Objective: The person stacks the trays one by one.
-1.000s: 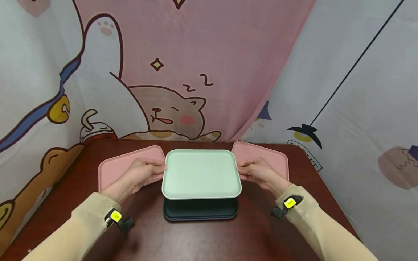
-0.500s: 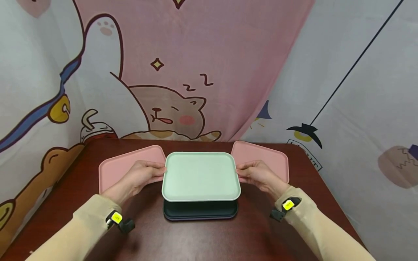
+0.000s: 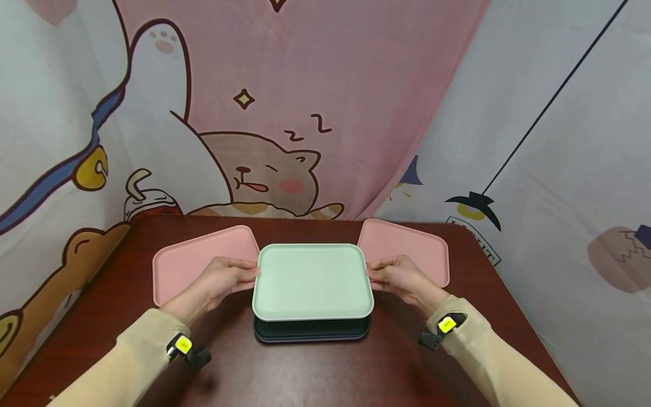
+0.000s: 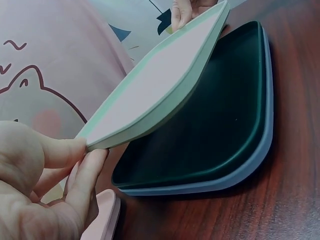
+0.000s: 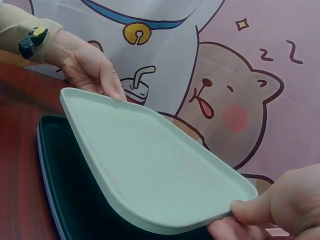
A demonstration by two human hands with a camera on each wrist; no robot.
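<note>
A mint green tray (image 3: 312, 281) is held level between both hands, above a dark green tray (image 3: 311, 328). My left hand (image 3: 224, 280) pinches its left short edge, thumb on top and fingers beneath, as the left wrist view shows. At the opposite short edge my right hand (image 3: 407, 280) pinches it the same way. The dark green tray lies on a blue-grey tray (image 4: 220, 182), whose rim shows below it. In both wrist views a gap separates the mint tray from the dark one. Most of the dark tray is hidden in the head view.
A pink tray (image 3: 188, 263) lies angled on the table (image 3: 315, 373) behind the left hand. Another pink tray (image 3: 407, 243) lies angled behind the right hand. A printed cloth (image 3: 356, 113) hangs along the table's back edge.
Both hands have lowered the mint tray and brought it slightly nearer to me, closer over the dark green tray. Less of the dark tray shows in front. The pink trays have stayed put.
</note>
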